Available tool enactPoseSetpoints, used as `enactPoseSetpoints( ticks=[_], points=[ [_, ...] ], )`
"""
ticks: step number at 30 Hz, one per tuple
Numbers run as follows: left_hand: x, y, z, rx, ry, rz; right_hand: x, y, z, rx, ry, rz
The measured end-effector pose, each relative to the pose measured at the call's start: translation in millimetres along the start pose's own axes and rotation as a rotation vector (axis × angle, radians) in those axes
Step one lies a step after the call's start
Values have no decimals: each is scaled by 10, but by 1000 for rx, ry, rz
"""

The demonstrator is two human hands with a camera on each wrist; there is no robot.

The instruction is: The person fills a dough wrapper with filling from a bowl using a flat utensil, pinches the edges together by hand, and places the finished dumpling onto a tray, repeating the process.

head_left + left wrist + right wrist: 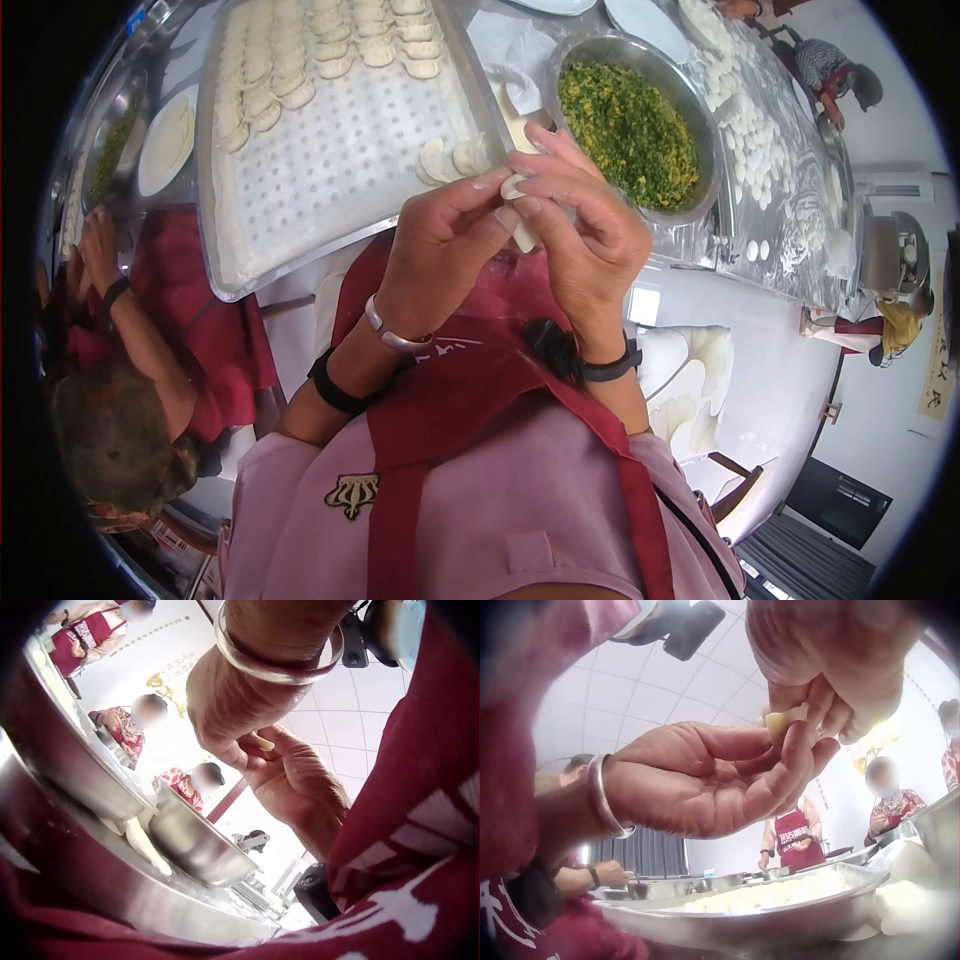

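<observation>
where the two hands meet in front of the apron [440, 395], the left hand [435, 245] and the right hand [592, 232] pinch one small dough piece [512, 188] between thumbs and fingers. the grip of each hand is closed on this piece; the fingertips hide part of its outline.

just beyond, two folded dumplings [432, 160] lie in the near right part of a metal tray [300, 190]; the hands block the view of the tray's near right corner. near the right hand stands a steel bowl [706, 150] of green and yellow filling [635, 130]. a crumpled white sheet [515, 45] lies between tray and bowl.

farther off, rows of dumplings [376, 52] fill the tray's far end. past the bowl, many white dough pieces [757, 155] cover the floured table [795, 275]. other people [830, 75] are in the background.
</observation>
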State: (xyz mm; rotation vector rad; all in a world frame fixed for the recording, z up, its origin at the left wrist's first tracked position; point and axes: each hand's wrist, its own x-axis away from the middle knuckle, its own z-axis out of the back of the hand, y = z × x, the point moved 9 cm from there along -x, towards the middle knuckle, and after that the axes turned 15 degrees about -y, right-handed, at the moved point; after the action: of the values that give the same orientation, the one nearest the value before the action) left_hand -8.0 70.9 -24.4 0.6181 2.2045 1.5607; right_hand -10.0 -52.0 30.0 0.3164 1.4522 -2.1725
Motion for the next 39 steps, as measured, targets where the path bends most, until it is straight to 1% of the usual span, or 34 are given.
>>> enactPoseSetpoints(
  ticks=[5, 7, 8, 10, 13, 14, 17, 20, 22, 23, 25, 28, 31, 33, 35, 38, 39],
  points=[
    [12, -21, 39, -67, 5, 29, -3, 10, -25, 61, -55, 10],
    [19, -52, 58, -60, 18, 49, 19, 35, -7, -46, 3, -65],
    [15, -45, 60, -49, 32, 22, 33, 56, 3, -100, 32, -105],
    [1, -36, 50, -26, 57, -31, 9, -3, 1, -52, 1, -39],
    [-11, -20, 27, -125, -8, -33, -16, -56, -19, 16, -51, 39],
    [-7, -24, 17, -113, -21, -16, -15, -72, -34, 38, -70, 61],
    [7, -30, 3, -104, -37, 10, 14, -30, -35, 27, -59, 49],
    [3, -42, 25, -125, -2, -25, 40, 62, -48, -81, -88, -22],
    [5, 6, 17, -111, 43, -73, 49, 72, -38, -157, -65, -66],
    [2, 2, 9, -116, 22, -64, 56, 84, -32, -194, -53, -89],
    [-4, -12, -3, -127, -22, -45, 55, 59, -36, -189, -70, -66],
    [-5, -1, -18, -95, -12, -67, 56, 72, -45, -230, -89, -68],
    [0, 58, -9, -327, -25, 43, 56, 85, -86, -314, -113, -137],
    [7, 36, -35, -260, -8, 88, 82, 78, -65, -295, -126, -148],
    [3, -32, -71, -171, -14, 128, 95, 91, -55, -217, -158, -103],
    [7, -191, -68, 23, -43, 180, 175, 33, 68, -180, -77, -77],
    [-4, -197, -116, 91, -53, 184, 235, 40, 147, -185, -28, -100]
  ],
)
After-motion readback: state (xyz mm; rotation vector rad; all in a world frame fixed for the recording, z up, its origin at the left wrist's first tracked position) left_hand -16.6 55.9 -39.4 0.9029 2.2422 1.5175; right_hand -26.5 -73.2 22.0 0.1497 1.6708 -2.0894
